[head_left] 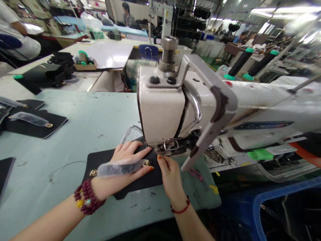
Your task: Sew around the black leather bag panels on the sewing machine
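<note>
A black leather-like panel (pixel 147 182) lies flat on the pale green table under the head of a sewing machine (pixel 162 110). On it is a handle (pixel 116 168) wrapped in clear plastic, with gold-coloured metal ends. My left hand (pixel 127 150) rests flat on the panel, fingers spread toward the needle area, and the wrapped handle crosses over the back of it. At the panel's right edge my right hand (pixel 172 175) is closed, thumb and fingers pinching the edge just below the machine's presser area. The machine head hides the panel's far corner.
More black panels with wrapped handles (pixel 31 118) lie at the left. Pink-handled thread snips (pixel 197 174) rest on the table right of my right hand. A blue plastic basket (pixel 258 204) stands at the lower right. Thread spools (pixel 238 63) stand behind the machine.
</note>
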Demonstrator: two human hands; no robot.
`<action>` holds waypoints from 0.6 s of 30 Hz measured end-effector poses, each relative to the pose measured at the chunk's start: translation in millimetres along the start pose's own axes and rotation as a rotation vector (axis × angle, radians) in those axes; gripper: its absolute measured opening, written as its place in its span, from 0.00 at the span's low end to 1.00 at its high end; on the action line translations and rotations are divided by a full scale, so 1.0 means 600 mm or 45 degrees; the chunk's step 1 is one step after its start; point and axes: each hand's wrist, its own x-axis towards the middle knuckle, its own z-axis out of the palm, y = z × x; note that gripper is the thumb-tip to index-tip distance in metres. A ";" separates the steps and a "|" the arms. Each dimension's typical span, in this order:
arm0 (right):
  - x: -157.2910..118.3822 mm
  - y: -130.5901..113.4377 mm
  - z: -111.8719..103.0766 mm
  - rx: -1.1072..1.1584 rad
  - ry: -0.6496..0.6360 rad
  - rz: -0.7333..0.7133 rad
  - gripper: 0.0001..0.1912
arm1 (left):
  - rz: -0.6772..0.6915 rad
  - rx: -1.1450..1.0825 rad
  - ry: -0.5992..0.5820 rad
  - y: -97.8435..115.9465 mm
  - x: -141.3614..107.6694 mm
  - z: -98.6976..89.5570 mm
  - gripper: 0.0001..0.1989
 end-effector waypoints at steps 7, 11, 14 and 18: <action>-0.022 0.018 -0.056 -0.304 -0.028 -0.119 0.25 | -0.052 0.061 0.126 0.014 -0.073 0.053 0.39; -0.047 0.099 -0.164 -0.707 0.179 -0.282 0.24 | 0.091 -0.209 -0.069 0.058 -0.169 0.023 0.21; -0.047 0.163 -0.226 -1.214 0.240 -0.474 0.29 | 0.045 -0.553 -0.070 0.049 -0.169 -0.035 0.10; -0.036 0.205 -0.249 -1.505 0.219 -0.623 0.31 | -0.338 -0.313 0.385 -0.048 -0.056 -0.053 0.17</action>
